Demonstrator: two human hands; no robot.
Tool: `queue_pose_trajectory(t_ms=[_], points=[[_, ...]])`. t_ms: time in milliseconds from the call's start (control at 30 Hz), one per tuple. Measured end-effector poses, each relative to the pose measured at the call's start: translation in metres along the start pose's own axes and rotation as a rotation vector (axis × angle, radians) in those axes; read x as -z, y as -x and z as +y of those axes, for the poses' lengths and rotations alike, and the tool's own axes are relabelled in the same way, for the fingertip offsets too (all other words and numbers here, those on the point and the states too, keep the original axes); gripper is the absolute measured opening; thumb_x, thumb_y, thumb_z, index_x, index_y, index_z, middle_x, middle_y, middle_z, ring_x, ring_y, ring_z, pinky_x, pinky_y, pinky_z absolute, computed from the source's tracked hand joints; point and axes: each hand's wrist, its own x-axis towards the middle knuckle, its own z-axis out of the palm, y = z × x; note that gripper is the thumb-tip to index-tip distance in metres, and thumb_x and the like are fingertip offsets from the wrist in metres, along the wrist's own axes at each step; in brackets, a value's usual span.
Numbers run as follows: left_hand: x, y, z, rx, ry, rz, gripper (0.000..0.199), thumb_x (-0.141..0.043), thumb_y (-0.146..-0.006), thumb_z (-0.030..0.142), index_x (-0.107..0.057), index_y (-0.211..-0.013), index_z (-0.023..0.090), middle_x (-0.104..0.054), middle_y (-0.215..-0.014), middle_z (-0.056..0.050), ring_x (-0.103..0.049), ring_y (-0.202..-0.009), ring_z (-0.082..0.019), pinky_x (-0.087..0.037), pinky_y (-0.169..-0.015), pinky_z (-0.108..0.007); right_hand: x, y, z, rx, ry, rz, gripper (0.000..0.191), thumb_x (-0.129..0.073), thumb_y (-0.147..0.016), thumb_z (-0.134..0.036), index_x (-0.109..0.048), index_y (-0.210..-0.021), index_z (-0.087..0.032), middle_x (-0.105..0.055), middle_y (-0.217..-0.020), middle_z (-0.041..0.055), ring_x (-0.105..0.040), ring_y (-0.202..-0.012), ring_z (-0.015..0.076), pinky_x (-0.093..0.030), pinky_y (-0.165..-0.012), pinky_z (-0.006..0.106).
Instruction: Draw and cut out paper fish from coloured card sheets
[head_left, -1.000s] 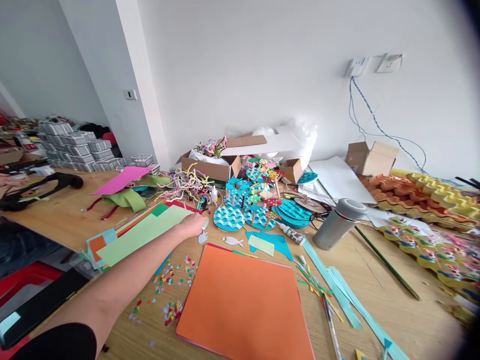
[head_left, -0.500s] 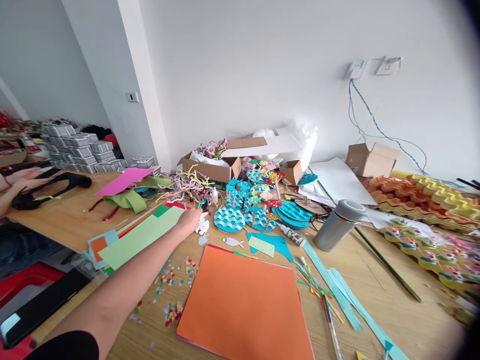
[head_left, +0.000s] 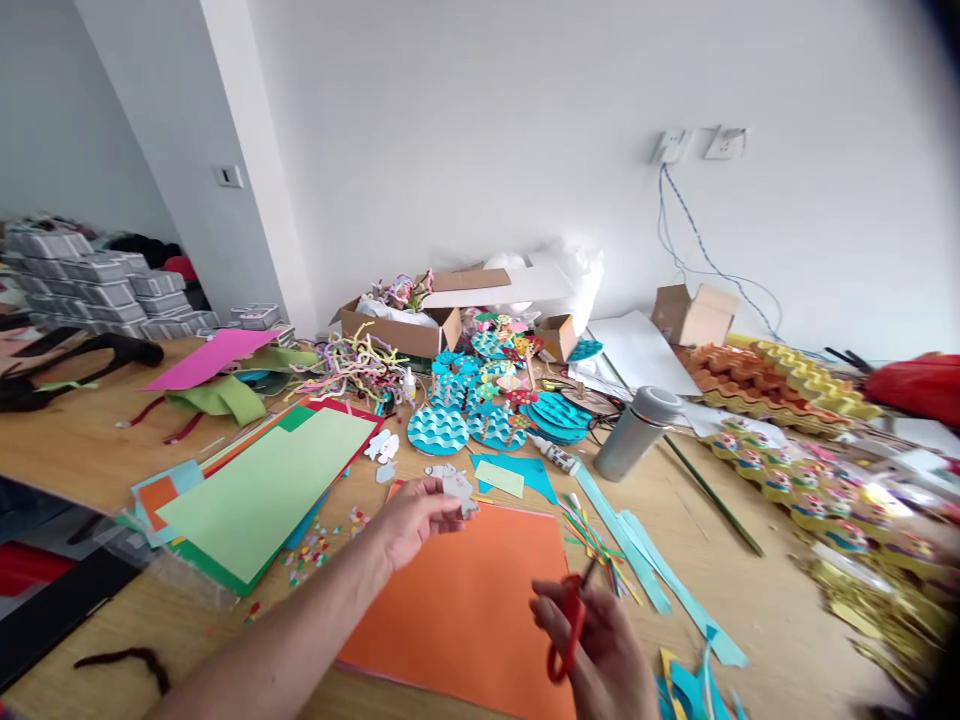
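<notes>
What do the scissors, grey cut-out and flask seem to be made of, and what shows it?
Scissors: handles probably plastic, smooth and evenly red; blades likely metal, dark but blurred. Grey cut-out: apparently matt paper or card, thin and flat. Flask: perhaps metal, given its grey sheen; painted plastic remains possible.

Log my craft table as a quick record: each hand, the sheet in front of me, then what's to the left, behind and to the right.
Left hand: holding a gray paper cutout
Right hand: holding red-handled scissors
Front: orange sheet, partly hidden by the hands
Left: light green sheet
Behind: blue wavy disc
Right: gray flask, upright; green stick, lying flat
</notes>
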Motion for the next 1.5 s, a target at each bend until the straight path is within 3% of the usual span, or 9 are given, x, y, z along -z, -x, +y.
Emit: queue_pose_trajectory(t_ms=[167, 333, 433, 533, 667, 767, 1033, 1200, 1500], points=[[-0.049, 0.016, -0.037, 0.068, 0.409, -0.007, 0.028, -0.076, -0.059, 0.025, -0.068, -0.082, 0.011, -0.069, -0.088, -0.010, -0.062, -0.084, -0.017, -0.045, -0.080, -0.028, -0.029, -0.032, -0.013, -0.145, -0.148, -0.133, 0.039, -0.077, -0.063, -0.041, -0.050, -0.082, -0.020, -0.069, -0.077, 0.0046, -0.066, -0.070, 0.0198, -0.054, -0.064, 0.032], [-0.062, 0.012, -0.041, 0.080, 0.369, 0.035, 0.033, -0.075, -0.061, 0.031, -0.067, -0.087, 0.012, -0.066, -0.090, -0.010, -0.059, -0.083, -0.017, -0.045, -0.078, -0.029, -0.025, -0.048, -0.015, -0.124, -0.104, -0.097, 0.033, -0.073, -0.066, -0.039, -0.048, -0.078, -0.020, -0.061, -0.061, -0.0017, -0.059, -0.057, 0.0148, -0.046, -0.049, 0.024], [-0.066, 0.003, -0.040, -0.022, 0.068, 0.107, 0.034, -0.064, -0.073, 0.039, -0.062, -0.097, 0.014, -0.062, -0.103, -0.011, -0.058, -0.088, -0.019, -0.047, -0.078, -0.032, -0.008, -0.074, -0.018, -0.116, 0.056, -0.051, 0.030, -0.071, -0.065, -0.035, -0.046, -0.076, -0.021, -0.058, -0.056, -0.0036, -0.053, -0.049, 0.0130, -0.039, -0.041, 0.022], [-0.071, -0.007, -0.043, -0.182, -0.279, 0.172, 0.026, -0.053, -0.079, 0.029, -0.060, -0.101, 0.017, -0.059, -0.110, -0.011, -0.056, -0.095, -0.021, -0.046, -0.084, -0.037, 0.011, -0.106, -0.018, -0.155, 0.295, -0.099, 0.024, -0.067, -0.065, -0.029, -0.045, -0.074, -0.021, -0.058, -0.055, -0.0035, -0.051, -0.046, 0.0119, -0.036, -0.039, 0.021], [-0.083, -0.015, -0.053, -0.436, -0.785, 0.021, 0.026, -0.051, -0.075, 0.013, -0.064, -0.097, 0.019, -0.060, -0.110, -0.009, -0.047, -0.110, -0.026, -0.037, -0.098, -0.041, 0.023, -0.136, -0.006, -0.199, 0.593, -0.255, 0.015, -0.058, -0.068, -0.019, -0.044, -0.071, -0.021, -0.059, -0.056, -0.0036, -0.053, -0.045, 0.0111, -0.035, -0.040, 0.020], [-0.093, -0.018, -0.061, -0.527, -1.157, -0.013, 0.035, -0.046, -0.080, 0.013, -0.060, -0.112, 0.015, -0.056, -0.120, -0.012, -0.043, -0.116, -0.029, -0.035, -0.100, -0.044, 0.021, -0.148, 0.008, -0.182, 0.676, -0.288, 0.016, -0.059, -0.067, -0.015, -0.045, -0.069, -0.021, -0.058, -0.053, -0.0045, -0.051, -0.043, 0.0103, -0.032, -0.041, 0.020], [-0.100, -0.022, -0.087, -0.543, -1.359, 0.027, 0.041, -0.048, -0.084, 0.021, -0.053, -0.123, 0.012, -0.056, -0.124, -0.014, -0.047, -0.114, -0.030, -0.040, -0.095, -0.046, 0.018, -0.150, 0.020, -0.023, 0.834, -0.211, 0.015, -0.061, -0.066, -0.017, -0.046, -0.062, -0.020, -0.054, -0.053, -0.0041, -0.046, -0.051, 0.0111, -0.027, -0.050, 0.023], [-0.096, -0.023, -0.101, -0.597, -1.418, 0.055, 0.041, -0.047, -0.085, 0.022, -0.052, -0.125, 0.012, -0.053, -0.131, -0.013, -0.046, -0.119, -0.030, -0.037, -0.099, -0.048, 0.028, -0.146, 0.010, 0.010, 0.836, -0.045, 0.013, -0.057, -0.073, -0.030, -0.050, -0.069, -0.020, -0.060, -0.061, 0.0004, -0.053, -0.058, 0.0153, -0.033, -0.053, 0.025], [-0.094, -0.023, -0.098, -0.616, -1.369, 0.064, 0.039, -0.045, -0.088, 0.026, -0.052, -0.125, 0.015, -0.054, -0.130, -0.010, -0.045, -0.120, -0.028, -0.036, -0.100, -0.046, 0.028, -0.102, 0.015, -0.098, 0.243, 0.256, 0.034, -0.067, -0.072, -0.046, -0.047, -0.083, -0.020, -0.062, -0.063, -0.0006, -0.060, -0.054, 0.0160, -0.041, -0.042, 0.022]])
